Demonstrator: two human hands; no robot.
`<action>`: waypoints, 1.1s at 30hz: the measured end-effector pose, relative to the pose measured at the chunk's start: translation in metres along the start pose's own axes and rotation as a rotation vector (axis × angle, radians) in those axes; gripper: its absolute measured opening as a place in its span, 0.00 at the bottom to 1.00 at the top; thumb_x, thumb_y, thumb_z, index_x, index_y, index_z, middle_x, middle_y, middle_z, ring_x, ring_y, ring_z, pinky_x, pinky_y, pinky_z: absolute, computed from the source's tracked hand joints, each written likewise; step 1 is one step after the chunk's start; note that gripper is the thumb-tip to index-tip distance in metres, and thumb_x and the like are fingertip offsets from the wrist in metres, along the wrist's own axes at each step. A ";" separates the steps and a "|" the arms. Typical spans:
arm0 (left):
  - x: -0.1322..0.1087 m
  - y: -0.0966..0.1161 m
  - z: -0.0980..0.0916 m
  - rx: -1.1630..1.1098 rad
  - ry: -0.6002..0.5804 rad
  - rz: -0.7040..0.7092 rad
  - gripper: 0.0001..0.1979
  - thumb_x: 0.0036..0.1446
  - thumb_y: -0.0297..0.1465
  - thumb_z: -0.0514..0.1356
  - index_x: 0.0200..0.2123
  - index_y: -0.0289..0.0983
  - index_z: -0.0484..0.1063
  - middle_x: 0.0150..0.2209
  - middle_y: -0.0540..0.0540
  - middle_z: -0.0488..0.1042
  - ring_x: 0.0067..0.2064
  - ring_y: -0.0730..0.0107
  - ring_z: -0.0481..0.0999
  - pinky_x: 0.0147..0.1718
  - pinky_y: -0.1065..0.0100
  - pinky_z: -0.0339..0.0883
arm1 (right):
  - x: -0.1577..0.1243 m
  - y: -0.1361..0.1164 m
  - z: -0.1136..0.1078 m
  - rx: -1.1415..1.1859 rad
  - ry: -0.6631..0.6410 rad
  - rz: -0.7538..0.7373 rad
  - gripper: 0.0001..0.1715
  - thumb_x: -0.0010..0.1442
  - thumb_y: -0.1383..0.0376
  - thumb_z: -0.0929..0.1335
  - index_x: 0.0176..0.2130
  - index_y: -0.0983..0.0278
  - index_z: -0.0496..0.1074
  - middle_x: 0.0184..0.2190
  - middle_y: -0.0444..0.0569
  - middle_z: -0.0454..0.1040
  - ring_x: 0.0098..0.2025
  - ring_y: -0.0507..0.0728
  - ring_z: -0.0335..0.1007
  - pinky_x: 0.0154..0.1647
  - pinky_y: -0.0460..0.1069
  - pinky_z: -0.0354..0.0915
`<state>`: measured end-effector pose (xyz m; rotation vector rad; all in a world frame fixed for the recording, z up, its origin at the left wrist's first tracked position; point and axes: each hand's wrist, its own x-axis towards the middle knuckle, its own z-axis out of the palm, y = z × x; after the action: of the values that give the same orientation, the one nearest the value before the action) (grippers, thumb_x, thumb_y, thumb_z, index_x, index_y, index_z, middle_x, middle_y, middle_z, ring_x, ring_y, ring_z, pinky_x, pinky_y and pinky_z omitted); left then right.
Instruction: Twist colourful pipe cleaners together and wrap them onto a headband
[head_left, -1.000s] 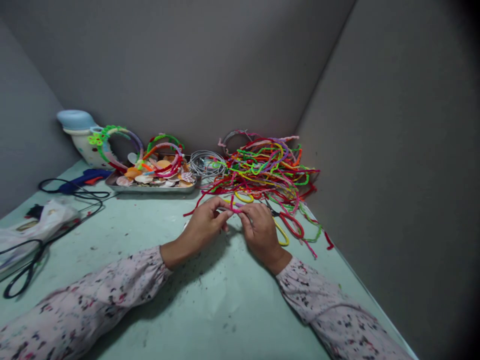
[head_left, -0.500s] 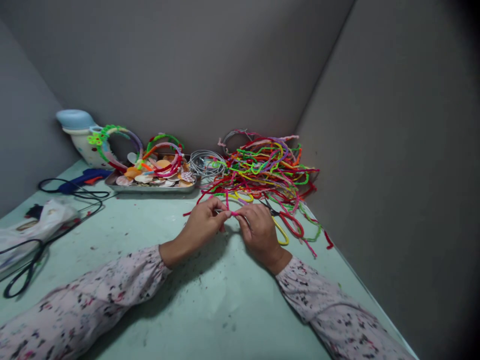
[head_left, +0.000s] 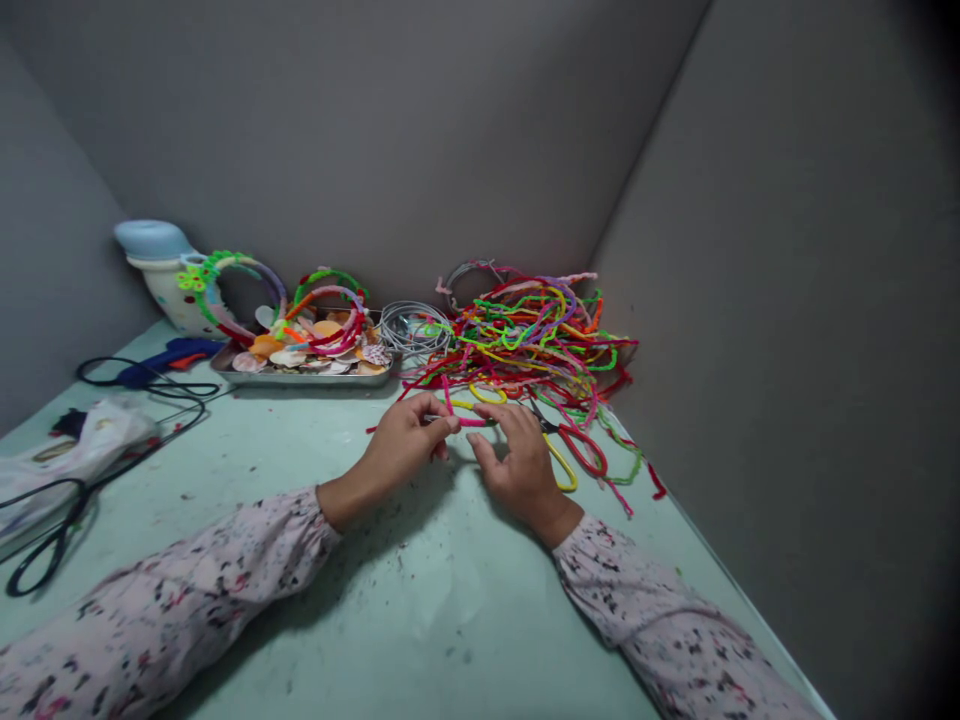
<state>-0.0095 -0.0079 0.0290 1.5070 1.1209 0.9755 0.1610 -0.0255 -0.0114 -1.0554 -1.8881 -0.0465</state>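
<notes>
My left hand (head_left: 411, 440) pinches a pink pipe cleaner (head_left: 472, 422) between thumb and fingers. One end of it sticks up above the fingertips, and a thicker pink stretch runs right toward my other hand. My right hand (head_left: 517, 460) has its thumb and fingers apart, close to the right end of that stretch; whether a finger touches it, I cannot tell. Just beyond my hands lies a tangled heap of coloured pipe cleaners (head_left: 525, 325). Red-handled scissors (head_left: 581, 450) lie beside my right hand, with a yellow handle loop (head_left: 562, 465) partly hidden by the hand.
A metal tray (head_left: 307, 379) of seashells holds several fuzzy-wrapped hoops. Next to it sits a coil of grey wire (head_left: 414, 328). At the left are a blue-lidded bottle (head_left: 169, 275), a black cable (head_left: 82, 490) and a plastic bag (head_left: 112, 435). Walls border the table's back and right.
My right thumb and fingers have spread apart, off the pink pipe cleaner they were pinching. The pipe cleaner's upright end now leans slightly left. My left hand has barely moved.
</notes>
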 end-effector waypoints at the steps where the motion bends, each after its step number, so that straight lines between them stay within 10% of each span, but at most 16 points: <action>1: 0.000 0.000 0.000 -0.002 0.004 0.005 0.07 0.51 0.34 0.60 0.28 0.36 0.66 0.16 0.55 0.67 0.18 0.77 0.66 0.19 0.74 0.58 | 0.000 0.000 0.000 -0.001 0.001 0.006 0.15 0.61 0.64 0.66 0.49 0.63 0.67 0.44 0.52 0.74 0.47 0.60 0.67 0.50 0.57 0.62; 33: 0.002 -0.002 -0.003 0.033 -0.030 -0.076 0.10 0.49 0.35 0.57 0.22 0.35 0.67 0.16 0.51 0.68 0.18 0.74 0.66 0.20 0.73 0.55 | -0.004 0.004 0.001 -0.090 -0.083 -0.098 0.08 0.64 0.66 0.63 0.42 0.61 0.71 0.39 0.50 0.75 0.45 0.59 0.67 0.48 0.56 0.63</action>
<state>-0.0124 -0.0047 0.0274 1.4899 1.1694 0.8838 0.1633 -0.0253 -0.0167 -1.0387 -2.0279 -0.1478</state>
